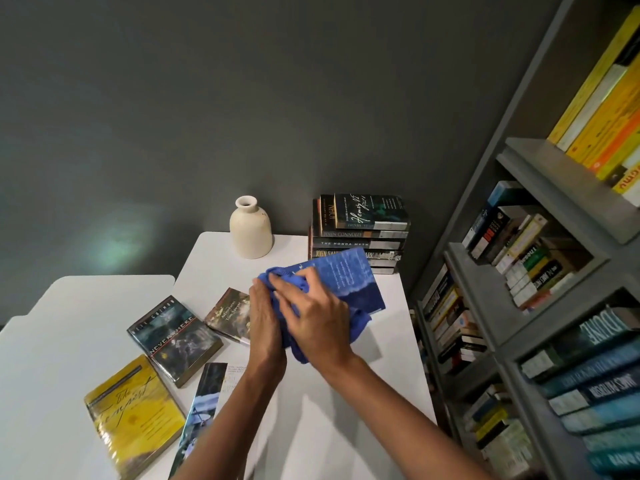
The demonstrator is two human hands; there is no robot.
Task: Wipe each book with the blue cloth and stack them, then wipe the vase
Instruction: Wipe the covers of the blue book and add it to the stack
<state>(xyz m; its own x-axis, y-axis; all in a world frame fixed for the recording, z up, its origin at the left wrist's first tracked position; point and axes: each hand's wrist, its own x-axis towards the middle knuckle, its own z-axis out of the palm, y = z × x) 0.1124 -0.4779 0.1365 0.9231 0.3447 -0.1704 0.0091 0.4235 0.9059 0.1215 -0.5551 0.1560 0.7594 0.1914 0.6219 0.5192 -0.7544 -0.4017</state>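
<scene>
Gripping the blue book, left hand edge-up; right hand presses blue cloth palm-down.

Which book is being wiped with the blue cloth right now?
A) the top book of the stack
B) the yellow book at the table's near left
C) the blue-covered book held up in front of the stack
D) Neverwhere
C: both hands, left hand and right hand, press the blue cloth against the blue-covered book, raised before the stack.
</scene>
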